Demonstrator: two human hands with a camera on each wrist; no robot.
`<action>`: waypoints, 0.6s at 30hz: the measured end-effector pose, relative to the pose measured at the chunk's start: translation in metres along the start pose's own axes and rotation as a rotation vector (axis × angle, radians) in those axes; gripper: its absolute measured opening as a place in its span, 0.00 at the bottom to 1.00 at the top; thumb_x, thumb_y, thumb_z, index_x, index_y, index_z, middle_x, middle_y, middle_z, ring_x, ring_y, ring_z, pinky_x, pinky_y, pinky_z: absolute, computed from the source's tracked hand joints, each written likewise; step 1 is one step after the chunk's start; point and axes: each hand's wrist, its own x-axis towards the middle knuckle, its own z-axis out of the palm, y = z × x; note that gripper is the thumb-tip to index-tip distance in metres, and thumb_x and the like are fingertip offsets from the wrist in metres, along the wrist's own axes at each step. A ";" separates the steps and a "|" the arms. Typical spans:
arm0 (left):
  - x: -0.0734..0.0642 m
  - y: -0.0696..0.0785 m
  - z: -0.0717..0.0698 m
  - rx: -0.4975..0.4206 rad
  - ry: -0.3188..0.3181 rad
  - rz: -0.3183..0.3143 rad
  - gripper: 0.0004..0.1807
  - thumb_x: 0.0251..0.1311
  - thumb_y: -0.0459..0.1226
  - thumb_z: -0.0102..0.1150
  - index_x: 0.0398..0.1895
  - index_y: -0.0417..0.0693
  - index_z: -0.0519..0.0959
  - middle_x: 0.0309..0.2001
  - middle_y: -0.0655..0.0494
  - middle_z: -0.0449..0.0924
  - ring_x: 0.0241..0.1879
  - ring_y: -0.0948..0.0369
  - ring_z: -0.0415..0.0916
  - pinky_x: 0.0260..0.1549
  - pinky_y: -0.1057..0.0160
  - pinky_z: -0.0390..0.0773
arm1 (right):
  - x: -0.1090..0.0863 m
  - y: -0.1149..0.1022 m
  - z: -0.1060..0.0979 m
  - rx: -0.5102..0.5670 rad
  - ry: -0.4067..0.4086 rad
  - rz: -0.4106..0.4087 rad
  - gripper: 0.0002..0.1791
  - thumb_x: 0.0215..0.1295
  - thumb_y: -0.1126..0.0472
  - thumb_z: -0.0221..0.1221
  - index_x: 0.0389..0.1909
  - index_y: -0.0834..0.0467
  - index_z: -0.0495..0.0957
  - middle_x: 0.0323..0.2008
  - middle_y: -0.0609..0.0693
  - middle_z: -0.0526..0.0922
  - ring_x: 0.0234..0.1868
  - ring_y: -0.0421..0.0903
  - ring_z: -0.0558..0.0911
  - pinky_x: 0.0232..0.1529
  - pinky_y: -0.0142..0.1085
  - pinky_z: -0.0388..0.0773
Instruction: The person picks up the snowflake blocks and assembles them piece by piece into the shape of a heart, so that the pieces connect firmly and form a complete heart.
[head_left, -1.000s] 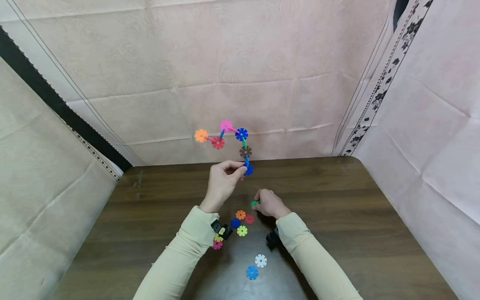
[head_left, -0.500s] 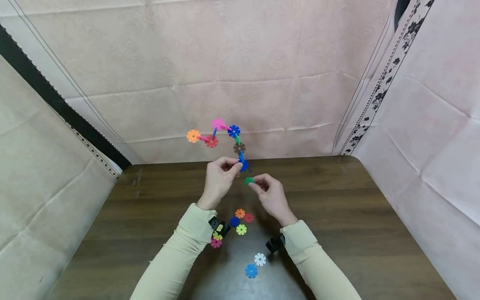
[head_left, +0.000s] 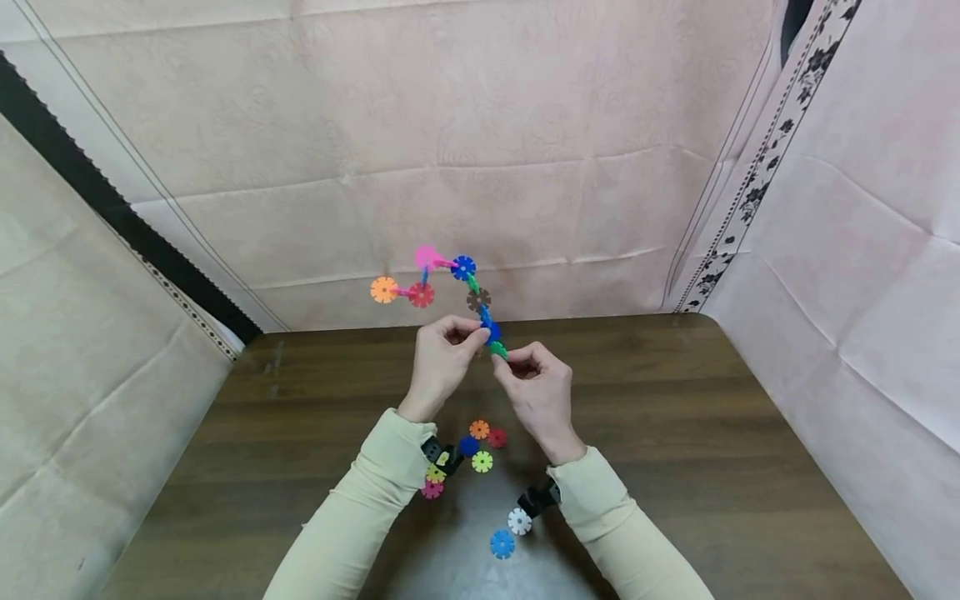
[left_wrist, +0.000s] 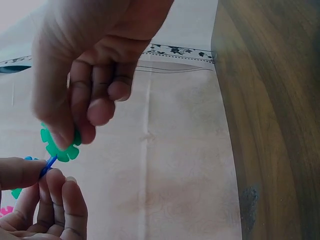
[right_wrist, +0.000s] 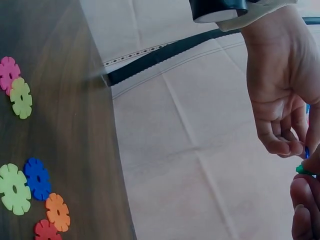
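Observation:
Both hands are raised above the far part of the table. My left hand pinches the dark blue notched disc at the lower end of a chain of interlocking plastic discs. Up from it run a light blue disc, a brown disc, a green one, a blue one, pink ones, a red disc and an orange disc. Between thumb and fingers, my right hand pinches a green notched disc. Its edge meets the blue disc's edge; how deeply the slots engage cannot be told.
Loose discs lie on the wooden table: orange, red, blue and yellow-green in a cluster. Yellow and magenta ones lie by the left wrist; white and light blue sit nearer. Pale cloth hangs behind.
My right hand has lifted the green disc from the table and brought it up to the blue disc. My left hand, still pinching the chain, has shifted slightly left.

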 end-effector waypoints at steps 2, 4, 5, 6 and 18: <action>0.000 0.000 0.001 0.007 -0.001 -0.001 0.06 0.60 0.36 0.66 0.36 0.41 0.84 0.29 0.49 0.83 0.27 0.54 0.78 0.19 0.68 0.73 | 0.000 0.009 0.000 -0.011 0.007 -0.014 0.05 0.56 0.68 0.68 0.32 0.63 0.82 0.29 0.53 0.84 0.25 0.49 0.80 0.28 0.39 0.82; 0.000 0.000 0.002 0.005 -0.002 -0.004 0.07 0.60 0.36 0.66 0.36 0.41 0.85 0.29 0.49 0.83 0.27 0.54 0.78 0.19 0.68 0.73 | 0.000 0.010 0.000 -0.015 0.009 -0.031 0.05 0.56 0.68 0.68 0.32 0.63 0.83 0.28 0.53 0.84 0.24 0.48 0.80 0.27 0.37 0.81; 0.000 0.001 0.002 0.002 -0.002 -0.006 0.07 0.60 0.36 0.66 0.36 0.41 0.85 0.30 0.48 0.83 0.28 0.52 0.79 0.19 0.68 0.73 | 0.000 0.009 0.000 -0.014 0.010 -0.038 0.05 0.56 0.68 0.69 0.32 0.64 0.83 0.28 0.53 0.85 0.24 0.48 0.80 0.27 0.37 0.81; 0.000 0.001 0.002 0.000 -0.002 -0.008 0.07 0.60 0.36 0.66 0.36 0.41 0.85 0.30 0.48 0.83 0.29 0.50 0.79 0.19 0.68 0.73 | 0.000 0.008 0.000 -0.016 0.012 -0.045 0.05 0.56 0.69 0.68 0.32 0.64 0.83 0.28 0.53 0.85 0.24 0.48 0.80 0.27 0.36 0.81; -0.001 0.002 0.005 -0.010 -0.002 -0.010 0.07 0.60 0.36 0.66 0.36 0.40 0.84 0.31 0.49 0.84 0.31 0.47 0.80 0.20 0.69 0.72 | -0.001 0.012 0.007 -0.017 0.046 -0.046 0.04 0.56 0.71 0.67 0.29 0.64 0.80 0.30 0.54 0.85 0.26 0.47 0.80 0.30 0.46 0.81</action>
